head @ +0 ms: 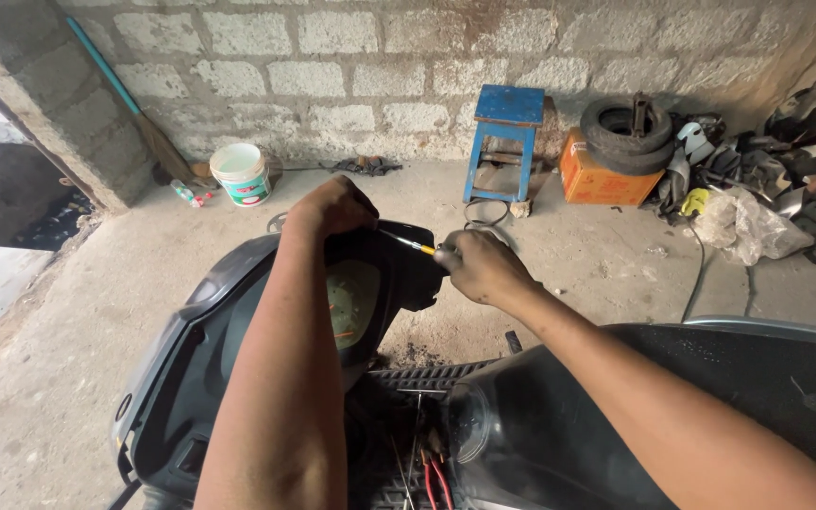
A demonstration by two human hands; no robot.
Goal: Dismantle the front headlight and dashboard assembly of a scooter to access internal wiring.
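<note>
My left hand (331, 206) grips the top edge of a scooter's black instrument panel (370, 283), above the round greenish dial (354, 300). My right hand (479, 264) is closed around a yellow-handled screwdriver (412, 246); its thin shaft points left towards the panel's top edge, just below my left hand. The scooter's dark body (559, 416) fills the lower part of the view, and loose red and pale wires (430, 467) show in the gap below the panel.
Against the block wall stand a blue stool (507, 132), an orange box (602, 175) with stacked tyres (627, 134), a white bucket (241, 173) and a leaning broom (129, 104). Scrap parts and a plastic bag (743, 227) lie at the right. A doorway opens at left.
</note>
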